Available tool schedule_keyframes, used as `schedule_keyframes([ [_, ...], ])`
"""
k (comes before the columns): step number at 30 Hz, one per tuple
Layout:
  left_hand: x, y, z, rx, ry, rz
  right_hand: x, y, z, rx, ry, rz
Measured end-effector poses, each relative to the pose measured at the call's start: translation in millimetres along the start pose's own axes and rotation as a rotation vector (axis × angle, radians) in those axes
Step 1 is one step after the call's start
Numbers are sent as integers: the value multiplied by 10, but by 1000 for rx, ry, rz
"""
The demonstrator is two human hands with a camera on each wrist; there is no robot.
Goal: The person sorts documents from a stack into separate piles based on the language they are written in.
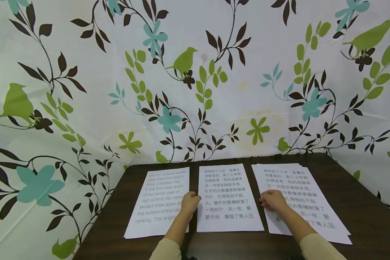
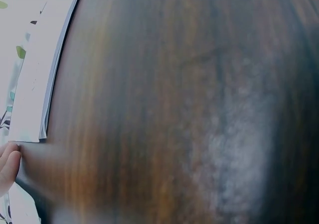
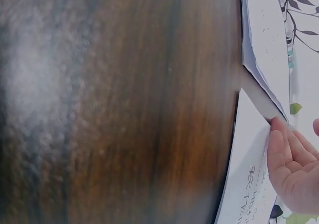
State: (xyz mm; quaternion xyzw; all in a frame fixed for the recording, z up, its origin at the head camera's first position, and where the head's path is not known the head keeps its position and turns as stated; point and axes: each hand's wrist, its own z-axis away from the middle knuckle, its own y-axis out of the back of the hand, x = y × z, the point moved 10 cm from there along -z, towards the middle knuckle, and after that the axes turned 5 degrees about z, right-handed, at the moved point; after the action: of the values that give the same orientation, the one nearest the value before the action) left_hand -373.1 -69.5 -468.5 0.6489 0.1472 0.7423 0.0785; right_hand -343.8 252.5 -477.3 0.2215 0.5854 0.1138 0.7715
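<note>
My left hand (image 1: 190,204) is in the gap between the left and middle papers. Its thumb and fingertips pinch the left edge of the middle printed paper (image 1: 225,202), which bears Chinese text. In the left wrist view the fingers (image 2: 9,170) meet that paper's corner, where layered sheets (image 2: 35,79) show. My right hand (image 1: 273,200) lies over the left side of the right-hand papers (image 1: 315,196), curled at their edge. The right wrist view shows its fingertips (image 3: 276,124) pinching the edge of a printed sheet (image 3: 249,154) that slants. What lies beneath the fingers is hidden.
An English-printed paper (image 1: 159,200) lies at the left of the dark wooden table (image 1: 107,224). The right-hand sheets are fanned unevenly, with under sheets showing at corners. A white curtain (image 1: 195,90) patterned with leaves, flowers and birds hangs behind the table.
</note>
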Motion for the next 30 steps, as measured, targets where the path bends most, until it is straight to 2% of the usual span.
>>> schedule_keyframes([
  [5,-37,-4,20,10,22,9,-15,-75,24,-34,-5,-15],
  [11,-15,-25,40,16,13,31,-33,-130,45,-61,-14,-42],
  [21,16,-56,55,28,9,47,-12,-138,55,-57,-21,-58],
  [30,70,-31,98,71,10,16,-49,-129,76,-47,-12,-49],
])
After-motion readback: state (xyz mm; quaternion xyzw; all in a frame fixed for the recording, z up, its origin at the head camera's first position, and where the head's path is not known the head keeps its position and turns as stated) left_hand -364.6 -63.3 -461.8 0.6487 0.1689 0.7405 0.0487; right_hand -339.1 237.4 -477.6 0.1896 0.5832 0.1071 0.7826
